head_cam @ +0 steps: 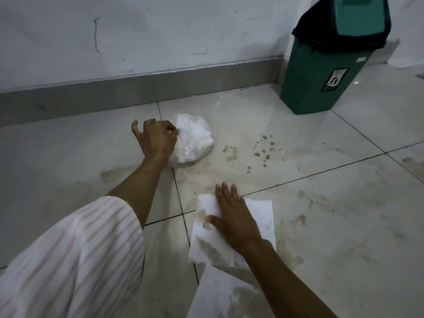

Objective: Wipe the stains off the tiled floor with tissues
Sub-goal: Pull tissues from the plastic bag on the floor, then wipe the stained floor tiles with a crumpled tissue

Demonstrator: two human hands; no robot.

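Stained tiled floor point(321, 203), left hand point(156, 138) pinching tissue pack point(195, 138), right hand point(231, 216) flat on tissue point(259, 216)

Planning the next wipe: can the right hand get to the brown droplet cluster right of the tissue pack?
Probably yes. The right hand lies flat on a tissue, and only bare tile separates it from the droplet cluster. The left hand is on the tissue pack, off that path.

A plain indoor room: glossy tiled floor point(321, 214), scuffed white wall point(160, 37), green swing-lid bin point(325, 65).
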